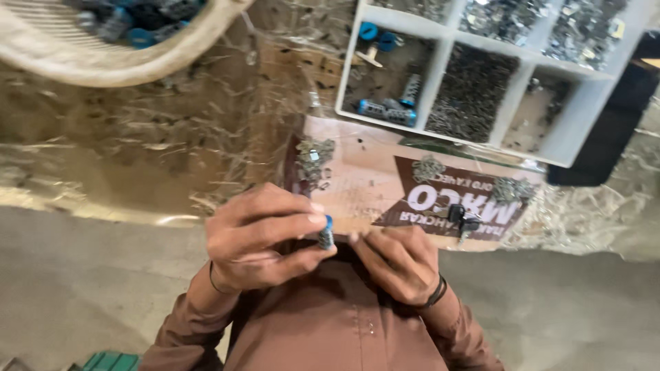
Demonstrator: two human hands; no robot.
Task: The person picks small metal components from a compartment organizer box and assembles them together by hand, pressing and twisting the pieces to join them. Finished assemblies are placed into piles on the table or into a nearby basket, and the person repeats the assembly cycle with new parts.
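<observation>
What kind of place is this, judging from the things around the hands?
Probably a small assembly workshop. A white divided tray holds sorted metal parts, little heaps of parts lie on cardboard, and both hands, left hand and right hand, work a small blue-capped part.

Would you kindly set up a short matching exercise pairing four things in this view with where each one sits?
Things:
1. small blue-capped part
2. white divided tray
3. woven basket
4. cardboard sheet

Places:
A. top left corner
B. pinched in the left hand, beside the right hand
C. upper right
D. middle, beneath small metal piles

Pairs: 1-B, 2-C, 3-A, 4-D
</observation>
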